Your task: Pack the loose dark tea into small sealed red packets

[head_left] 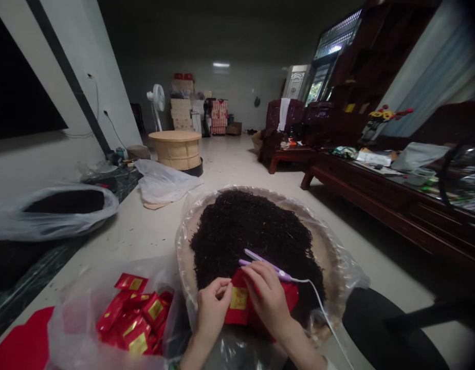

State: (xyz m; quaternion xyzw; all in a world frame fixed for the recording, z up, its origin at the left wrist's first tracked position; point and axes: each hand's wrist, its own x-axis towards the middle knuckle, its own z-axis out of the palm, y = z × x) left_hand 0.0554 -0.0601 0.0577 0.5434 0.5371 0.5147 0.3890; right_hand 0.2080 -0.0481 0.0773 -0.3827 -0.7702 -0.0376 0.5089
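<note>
My left hand (pixel 212 310) is closed in a pinch at the upper left edge of a red packet (pixel 237 303) with a gold label. My right hand (pixel 269 298) is closed on the packet's right side, fingers bent over its top edge. Just behind the right fingers lies a purple hair straightener (pixel 281 273), its arms apart and a white cord running off to the right. More red packaging (pixel 290 294) shows beneath and beside my right hand. All this is at the near side of a wide, plastic-lined round tray (pixel 335 257) heaped with dark, dried tea-like leaves (pixel 253 226).
A clear plastic bag (pixel 77 318) at lower left holds several red packets (pixel 139 318). Another bag (pixel 110 203) of dark leaves stands at left. A black stool-like seat (pixel 391 329) is at lower right. Farther off are a round wooden table (pixel 176 136) and a long dark table (pixel 368 190).
</note>
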